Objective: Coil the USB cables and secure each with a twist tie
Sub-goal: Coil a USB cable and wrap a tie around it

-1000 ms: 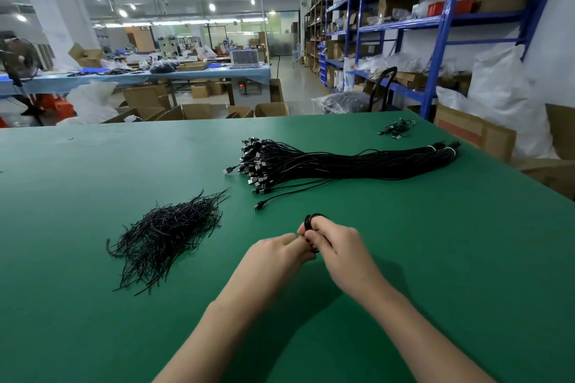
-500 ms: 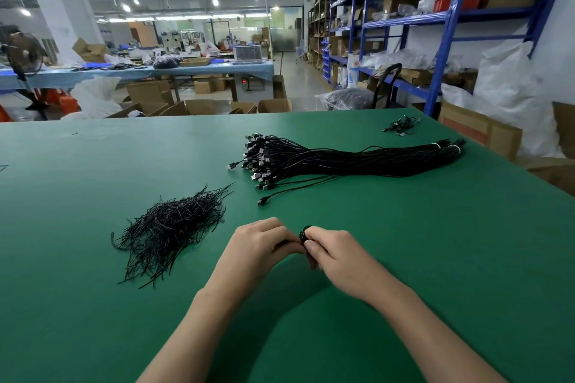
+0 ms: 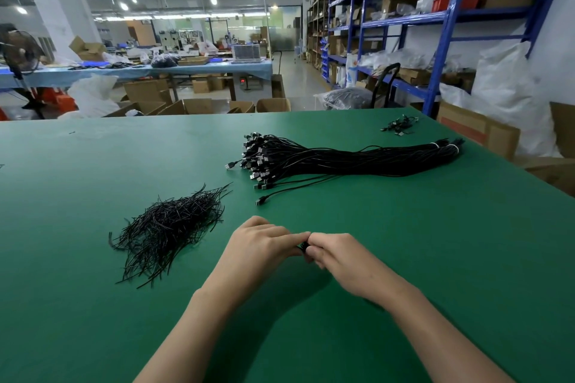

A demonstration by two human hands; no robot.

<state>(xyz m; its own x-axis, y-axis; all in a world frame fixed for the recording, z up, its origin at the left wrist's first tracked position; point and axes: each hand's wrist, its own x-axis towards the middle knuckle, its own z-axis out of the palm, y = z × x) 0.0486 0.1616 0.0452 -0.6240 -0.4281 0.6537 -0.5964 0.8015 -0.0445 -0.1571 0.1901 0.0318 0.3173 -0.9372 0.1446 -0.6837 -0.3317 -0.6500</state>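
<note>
A: What are the hands doing?

B: The left hand (image 3: 261, 246) and the right hand (image 3: 339, 255) are meeting fingertip to fingertip just above the flat green counter (image 3: 435, 258). Both are curling their fingers round a small coiled black USB cable (image 3: 302, 247), pinching it between them. Only a dark sliver of it is showing, so I cannot tell whether a tie is sitting on it.

A: And what is lying nearest to them?

B: At ten o'clock from the hands, a loose heap of thin black twist ties (image 3: 168, 227) is lying spread on the counter, apart from the left hand. At twelve o'clock, a single black cable with a plug (image 3: 259, 201) is trailing out towards the hands without touching them.

A: Where is that one coming from?

B: It is running back into a long thick bundle of black USB cables (image 3: 342, 162) lying across the counter from twelve to two o'clock. The plugs are fanning out at its left end, and white bands (image 3: 451, 148) are binding its right end.

A: Anything further out?

B: At one o'clock, near the far edge, a small cluster of black cable pieces (image 3: 399, 126) is sitting well apart from the bundle. Beyond it, blue metal shelving (image 3: 445, 40) is standing with brown cardboard boxes (image 3: 476, 130) beside it.
</note>
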